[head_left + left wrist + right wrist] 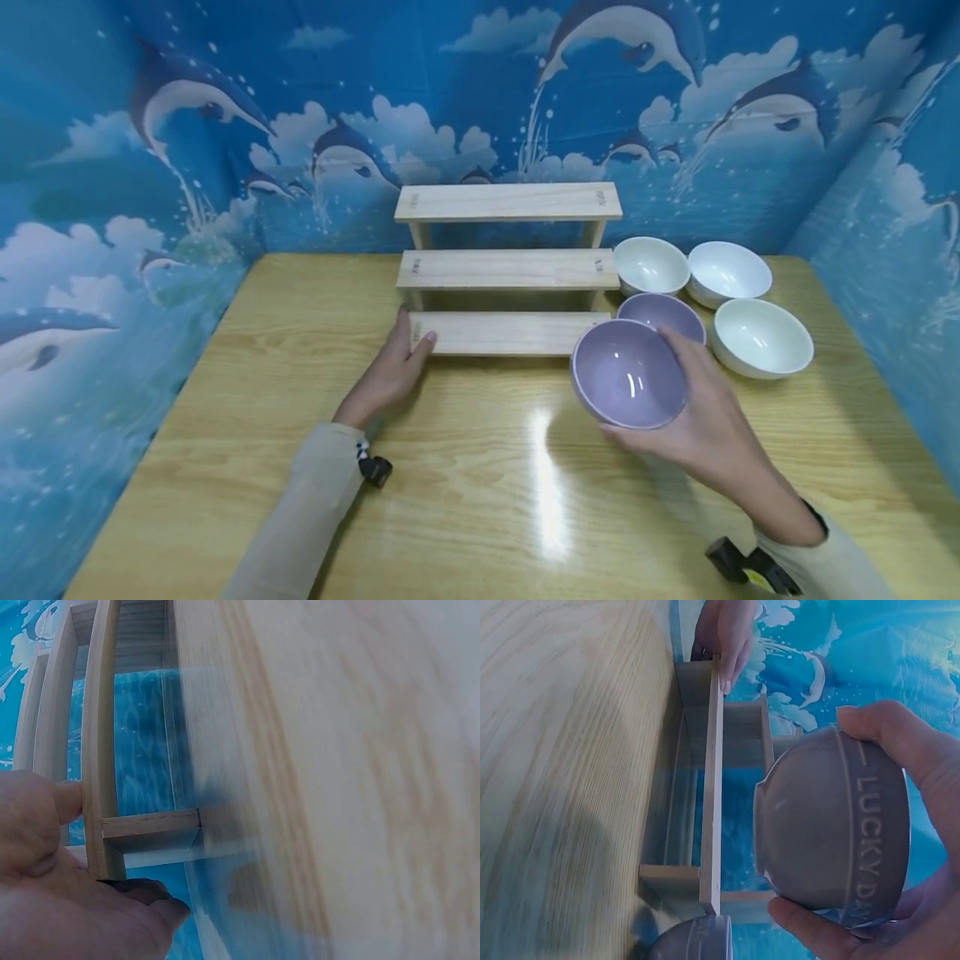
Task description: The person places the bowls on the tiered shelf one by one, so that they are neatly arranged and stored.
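My right hand [708,425] holds a purple bowl [628,375] by its side, off the table and tilted with its inside facing me. In the right wrist view, the raised words "LUCKY DAY" run round the bowl [817,817]. A second purple bowl [678,315] stands just behind it, partly hidden. At the left end of a three-tier wooden stand [510,333], my left hand [386,371] grips the lowest board. The left wrist view shows the thumb [69,801] on one side of that board and the fingers on the other.
Two white bowls [729,271] [763,337] and a cream bowl [651,265] stand right of the stand, near the second purple one. The wood-grain table [465,483] is bordered by a blue dolphin-print cloth [450,75] at the back and sides.
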### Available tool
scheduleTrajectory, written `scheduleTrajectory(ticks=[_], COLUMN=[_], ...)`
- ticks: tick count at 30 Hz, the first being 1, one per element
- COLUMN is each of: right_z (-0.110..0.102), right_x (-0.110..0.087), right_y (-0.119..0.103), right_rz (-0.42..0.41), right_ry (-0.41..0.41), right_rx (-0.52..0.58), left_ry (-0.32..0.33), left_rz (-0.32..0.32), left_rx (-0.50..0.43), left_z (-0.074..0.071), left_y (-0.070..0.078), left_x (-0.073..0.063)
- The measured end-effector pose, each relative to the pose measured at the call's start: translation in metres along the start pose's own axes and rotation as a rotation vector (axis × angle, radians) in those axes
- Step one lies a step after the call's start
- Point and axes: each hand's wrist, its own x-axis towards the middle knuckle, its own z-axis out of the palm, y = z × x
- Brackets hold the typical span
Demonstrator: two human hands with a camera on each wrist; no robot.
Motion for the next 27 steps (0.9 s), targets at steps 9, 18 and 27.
scheduleTrajectory(ticks=[9,18,27], right_z=[0.006,0.009,0.013], right_x=[0.002,0.012,0.023], right_y=[-0.006,-0.011,-0.023], right_rz=[0.0,-0.039,-0.065], right_ry=[-0.026,-0.035,-0.081], right_rx=[-0.012,-0.036,-0.073], left_ry=[-0.014,-0.015,-0.012], left_rz=[0.001,0.017,0.026], left_rx=[-0.008,-0.008,-0.009], left_z=[-0.001,-0.002,0.0], left_y=[0.001,0.001,0.0], left_x=[-0.001,-0.001,0.001])
